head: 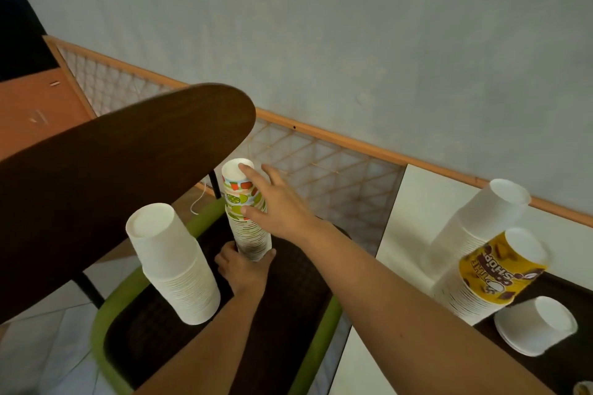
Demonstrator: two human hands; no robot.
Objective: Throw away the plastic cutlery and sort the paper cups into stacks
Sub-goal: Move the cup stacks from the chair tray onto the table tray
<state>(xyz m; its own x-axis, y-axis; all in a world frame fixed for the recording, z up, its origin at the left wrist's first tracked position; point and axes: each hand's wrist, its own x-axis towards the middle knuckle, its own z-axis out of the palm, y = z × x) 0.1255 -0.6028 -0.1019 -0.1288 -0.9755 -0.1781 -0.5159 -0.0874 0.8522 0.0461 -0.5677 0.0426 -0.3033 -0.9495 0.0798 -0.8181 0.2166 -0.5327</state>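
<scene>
Fruit-printed cup stack (248,234); plain white stack (173,266); yellow-brown printed cup (491,269); green-rimmed chair seat (99,333).

The left hand (244,269) covers the foot of the patterned cup stack (247,228), with its fingertips out of sight behind. The yellow-printed stack (491,269) hides part of the white stack (481,218) behind it. A blurred object (584,389) is cut off at the bottom right corner.

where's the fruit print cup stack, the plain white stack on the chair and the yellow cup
fruit print cup stack (252,234), head view, on the ribbed rims low on the stack
plain white stack (175,266), head view, middle of its side wall
yellow cup (500,269), head view, on its printed side
</scene>
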